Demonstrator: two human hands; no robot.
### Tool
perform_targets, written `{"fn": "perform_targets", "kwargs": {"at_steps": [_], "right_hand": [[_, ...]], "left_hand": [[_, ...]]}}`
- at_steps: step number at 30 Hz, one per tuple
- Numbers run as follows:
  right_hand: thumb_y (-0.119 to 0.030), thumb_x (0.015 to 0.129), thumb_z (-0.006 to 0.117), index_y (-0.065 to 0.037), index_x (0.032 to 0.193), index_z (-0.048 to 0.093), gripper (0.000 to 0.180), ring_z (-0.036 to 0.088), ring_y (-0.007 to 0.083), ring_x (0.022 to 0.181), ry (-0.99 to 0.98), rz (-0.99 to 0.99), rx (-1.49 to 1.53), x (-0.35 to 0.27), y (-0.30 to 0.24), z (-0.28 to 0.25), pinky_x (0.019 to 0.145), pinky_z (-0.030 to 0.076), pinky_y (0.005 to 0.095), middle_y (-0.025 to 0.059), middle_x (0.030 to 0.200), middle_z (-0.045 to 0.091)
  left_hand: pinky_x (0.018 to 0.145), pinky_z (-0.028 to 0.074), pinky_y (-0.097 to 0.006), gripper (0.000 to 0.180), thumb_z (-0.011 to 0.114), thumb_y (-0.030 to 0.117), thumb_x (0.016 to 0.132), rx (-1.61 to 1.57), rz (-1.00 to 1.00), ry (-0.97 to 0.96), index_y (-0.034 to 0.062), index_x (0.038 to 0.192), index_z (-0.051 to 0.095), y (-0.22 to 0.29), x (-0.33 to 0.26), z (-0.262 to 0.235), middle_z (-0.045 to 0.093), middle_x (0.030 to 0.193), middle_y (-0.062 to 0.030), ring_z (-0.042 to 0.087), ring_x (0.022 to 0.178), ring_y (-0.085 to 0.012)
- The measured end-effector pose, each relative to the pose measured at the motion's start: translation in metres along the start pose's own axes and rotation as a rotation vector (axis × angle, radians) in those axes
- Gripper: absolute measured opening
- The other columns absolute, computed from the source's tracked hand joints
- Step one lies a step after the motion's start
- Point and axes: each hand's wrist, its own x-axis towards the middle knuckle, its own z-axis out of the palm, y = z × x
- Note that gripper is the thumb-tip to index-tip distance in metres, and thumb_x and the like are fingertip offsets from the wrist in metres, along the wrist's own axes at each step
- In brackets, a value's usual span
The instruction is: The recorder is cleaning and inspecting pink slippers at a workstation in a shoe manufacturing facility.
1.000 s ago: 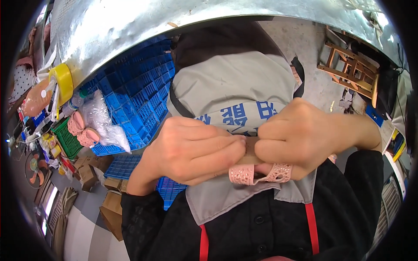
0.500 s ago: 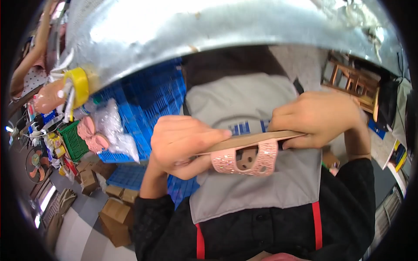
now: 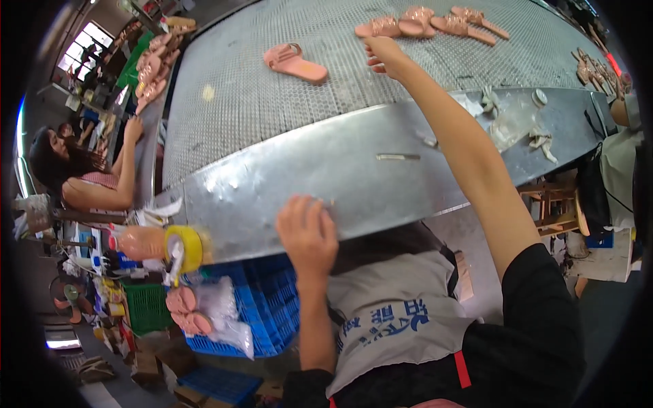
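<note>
On the mesh belt (image 3: 286, 88), far side from the person, a row of pink sandals (image 3: 425, 24) lies toe to heel. Right hand (image 3: 384, 54) hovers just short of that row, arm stretched long across the steel bench edge (image 3: 354, 177), elbow nearly straight, forearm rising diagonally from the lower right. Fingers curl slightly downward, apart, holding nothing; whether a fingertip touches the mesh cannot be told. Single pink sandal (image 3: 294, 62) lies alone on the belt, to the left of the right hand, well apart from the row.

Left hand (image 3: 307, 234) rests palm down on the near lip of the bench edge, fingers spread flat, gripping nothing, apparently bracing the lean.

Judgement: a reach this long wants the left-hand brace kept firm, and the pick taken at the nearest sandal's sole rather than its strap.

Below the bench edge: blue crates (image 3: 262, 306), a yellow tape roll (image 3: 185, 248), bagged pink soles (image 3: 204, 316). Another person (image 3: 88, 180) sits at the belt's left side.
</note>
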Motion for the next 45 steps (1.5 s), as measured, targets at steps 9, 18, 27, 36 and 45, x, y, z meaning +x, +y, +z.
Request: {"fn": "perform_targets", "kwargs": {"at_steps": [9,18,27,36,45], "right_hand": [[-0.018,0.085,0.067,0.000,0.132,0.046,0.054,0.064,0.0216,0.072,0.266,-0.182,-0.241,0.089,-0.010,-0.045,0.052,0.052,0.0358,0.0132,0.103,0.065],[-0.010,0.089,0.068,0.000,0.103,0.066,0.017,0.059,0.0121,0.063,0.034,0.045,0.198,0.067,-0.028,-0.063,0.054,0.052,0.0263,0.0072,0.090,0.065],[-0.015,0.101,0.061,0.004,0.113,0.060,0.022,0.064,0.0044,0.070,-0.421,-0.094,0.822,-0.093,-0.113,-0.018,0.045,0.044,0.0106,0.0039,0.093,0.065],[-0.012,0.104,0.039,0.007,0.136,0.037,0.038,0.071,0.0277,0.072,-0.959,0.204,1.007,-0.327,-0.098,0.004,0.046,0.051,0.0247,0.0252,0.117,0.067],[-0.010,0.102,0.038,0.010,0.136,0.032,0.040,0.062,0.0241,0.047,-1.167,0.302,0.935,-0.366,-0.037,-0.002,0.033,0.044,0.0230,0.0315,0.091,0.066]], "left_hand": [[0.094,0.046,-0.044,0.024,0.058,0.008,0.075,0.090,-0.040,0.166,0.0078,0.094,0.073,0.007,-0.011,0.022,0.070,0.105,-0.0080,0.066,0.106,-0.0296],[0.094,0.046,-0.043,0.026,0.057,0.007,0.073,0.039,-0.033,0.198,0.0097,0.094,0.073,0.015,-0.005,0.028,0.070,0.106,-0.0071,0.066,0.108,-0.0289],[0.093,0.047,-0.041,0.021,0.062,0.003,0.078,0.041,-0.111,0.192,0.0089,0.096,0.072,0.018,-0.005,0.016,0.070,0.109,-0.0070,0.065,0.102,-0.0294],[0.110,0.041,-0.049,0.086,0.052,0.050,0.100,-1.312,-0.259,0.260,0.0070,0.161,0.009,0.046,0.061,-0.061,0.020,0.163,-0.0164,0.037,0.144,-0.0321],[0.089,0.050,-0.035,0.028,0.054,0.032,0.099,-1.825,-0.510,0.312,0.0113,0.116,0.043,0.027,0.047,-0.018,0.048,0.105,-0.0057,0.056,0.104,-0.0167]]}}
